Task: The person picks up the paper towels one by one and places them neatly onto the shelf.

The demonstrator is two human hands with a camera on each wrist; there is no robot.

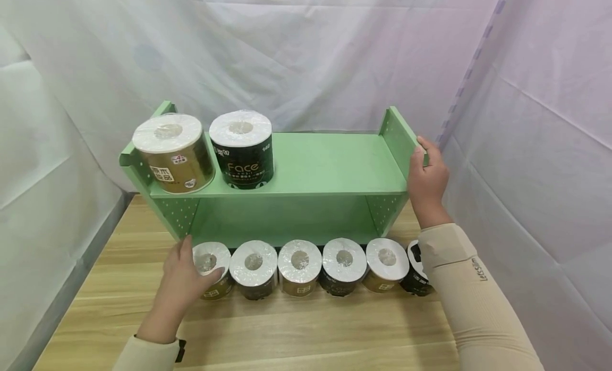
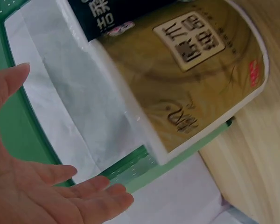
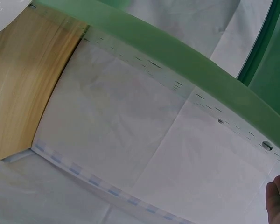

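A green two-tier shelf (image 1: 334,158) stands on the wooden table. On its upper board, toward the left, sit a brown-wrapped toilet roll (image 1: 179,166) and a black-wrapped toilet roll (image 1: 246,166). My left hand (image 1: 180,278), fingers spread, is at the left end of a row of toilet rolls, beside the leftmost brown roll (image 2: 186,88). Its palm shows with nothing in it in the left wrist view. My right hand (image 1: 427,177) is at the upper front edge of the shelf's right side panel (image 3: 177,56); its fingertips (image 3: 275,198) show just outside that panel.
Several wrapped rolls, among them a middle brown one (image 1: 299,259), stand side by side in front of the shelf's lower tier. The rightmost black roll (image 1: 417,275) is partly hidden by my right sleeve. White cloth (image 1: 306,57) hangs behind and at both sides.
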